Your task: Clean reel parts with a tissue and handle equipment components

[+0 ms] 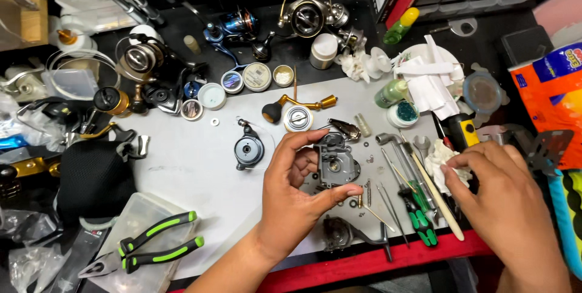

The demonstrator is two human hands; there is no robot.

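Nearest us, our left hand pinches a grey reel body between thumb and fingers. To its right, our right hand presses fingertips together on a white tissue beside the tools.

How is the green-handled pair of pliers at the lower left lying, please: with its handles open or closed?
Open: the pliers lie on a clear plastic box with the two handles spread apart.

Green-handled pliers lower left on a clear plastic box; fishing reels along top; gold handle centre; green screwdriver lower right.
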